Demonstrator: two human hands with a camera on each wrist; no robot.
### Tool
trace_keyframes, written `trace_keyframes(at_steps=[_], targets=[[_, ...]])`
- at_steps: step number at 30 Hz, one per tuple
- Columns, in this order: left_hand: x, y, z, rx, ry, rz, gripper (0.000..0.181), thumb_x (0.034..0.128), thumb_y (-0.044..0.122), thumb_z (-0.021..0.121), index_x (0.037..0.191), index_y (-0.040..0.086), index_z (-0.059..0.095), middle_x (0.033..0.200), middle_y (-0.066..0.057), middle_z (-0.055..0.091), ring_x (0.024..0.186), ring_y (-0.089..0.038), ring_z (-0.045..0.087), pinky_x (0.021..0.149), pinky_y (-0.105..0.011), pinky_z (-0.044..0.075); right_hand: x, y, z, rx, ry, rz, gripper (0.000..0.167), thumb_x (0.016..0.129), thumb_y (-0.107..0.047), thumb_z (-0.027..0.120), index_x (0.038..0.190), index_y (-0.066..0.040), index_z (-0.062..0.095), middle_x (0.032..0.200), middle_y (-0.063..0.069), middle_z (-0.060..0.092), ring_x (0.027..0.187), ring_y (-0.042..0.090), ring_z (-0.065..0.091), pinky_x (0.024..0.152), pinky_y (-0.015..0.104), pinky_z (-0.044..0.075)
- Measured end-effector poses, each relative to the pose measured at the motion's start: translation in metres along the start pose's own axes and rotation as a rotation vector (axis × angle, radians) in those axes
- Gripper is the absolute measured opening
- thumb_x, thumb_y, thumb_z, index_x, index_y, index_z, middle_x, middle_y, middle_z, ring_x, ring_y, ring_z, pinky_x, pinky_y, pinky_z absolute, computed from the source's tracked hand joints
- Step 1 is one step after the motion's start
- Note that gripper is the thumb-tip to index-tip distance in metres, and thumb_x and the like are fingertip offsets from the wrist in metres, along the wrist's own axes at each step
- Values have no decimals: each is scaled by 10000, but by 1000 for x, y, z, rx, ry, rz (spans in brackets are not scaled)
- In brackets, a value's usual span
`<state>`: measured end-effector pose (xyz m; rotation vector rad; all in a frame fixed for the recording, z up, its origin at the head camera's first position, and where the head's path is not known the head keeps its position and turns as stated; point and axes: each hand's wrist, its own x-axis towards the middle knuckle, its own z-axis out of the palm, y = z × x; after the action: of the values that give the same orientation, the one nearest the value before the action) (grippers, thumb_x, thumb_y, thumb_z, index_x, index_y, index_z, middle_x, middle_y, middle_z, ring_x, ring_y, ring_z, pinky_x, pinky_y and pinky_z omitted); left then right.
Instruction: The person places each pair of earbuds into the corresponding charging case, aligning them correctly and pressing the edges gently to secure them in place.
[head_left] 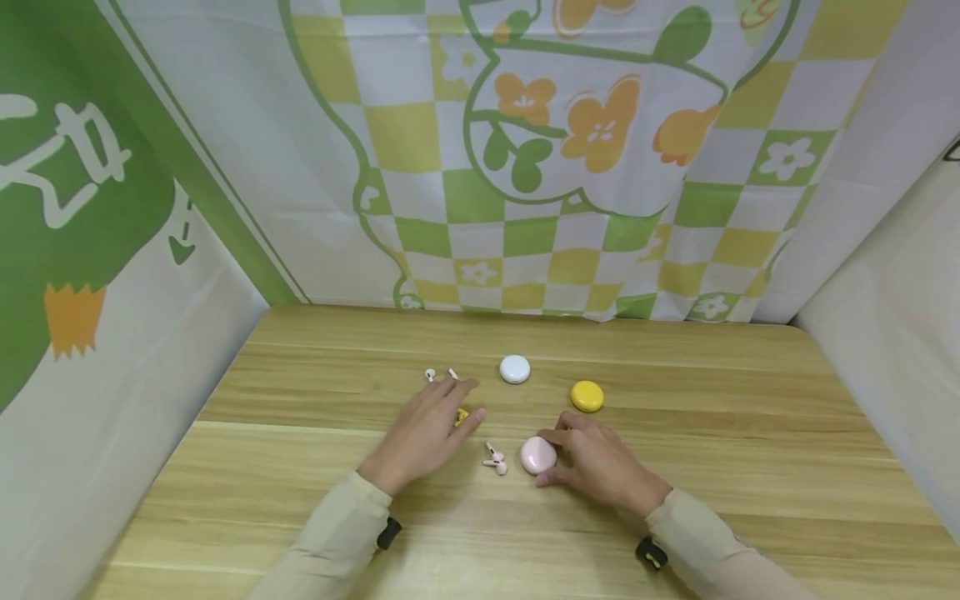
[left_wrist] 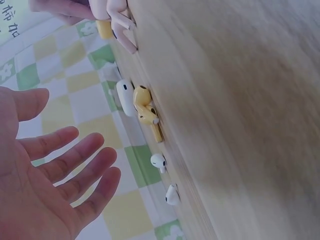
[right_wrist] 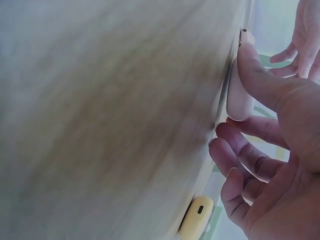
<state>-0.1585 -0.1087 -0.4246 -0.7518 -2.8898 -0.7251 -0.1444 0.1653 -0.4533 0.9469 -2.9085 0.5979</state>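
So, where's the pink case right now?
In the head view, the pink case is just right of the pink earbuds, held in the person's right grip.

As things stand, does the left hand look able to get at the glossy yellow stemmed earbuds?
Probably yes: the left hand is empty, its fingers apart, close to the glossy yellow stemmed earbuds, and no other thing appears to lie between.

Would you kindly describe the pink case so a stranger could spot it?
On the wooden table, find the right hand. It holds a round earbud case beside two pink earbuds; unlike the white case and yellow case beyond, it is pink.
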Motion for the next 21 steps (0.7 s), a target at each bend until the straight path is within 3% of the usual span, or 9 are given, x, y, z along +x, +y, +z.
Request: trace_keyframes(at_steps=[8, 16, 21], targets=[[0, 5, 2, -55, -14, -1, 525, 1063, 405, 521, 1455, 56, 515, 1441, -162, 547, 1358, -371, 477, 1099, -565, 382, -2, 3, -2, 17, 26, 5, 595, 752, -419, 881, 1207, -65, 731, 932, -34, 599, 744, 55, 490, 640, 239, 437], [1, 9, 1, -96, -31, -11, 529, 1065, 425, 507, 1460, 74, 517, 1461, -157, 534, 1394, -385, 434, 1117, -584, 350, -1, 2, -6, 36, 56, 19, 661, 747, -417, 880, 1255, -34, 700, 1035, 23, 678, 837, 89, 586, 744, 308, 530], [1, 10, 1, -116, -26, 3, 524, 1066, 427, 502, 1450, 72, 528, 1457, -141, 543, 1388, -375, 444, 1107, -585, 363, -1, 0, -10, 54, 63, 33, 671, 741, -390, 889, 1278, -40, 690, 996, 9, 666, 793, 77, 570, 702, 263, 511]])
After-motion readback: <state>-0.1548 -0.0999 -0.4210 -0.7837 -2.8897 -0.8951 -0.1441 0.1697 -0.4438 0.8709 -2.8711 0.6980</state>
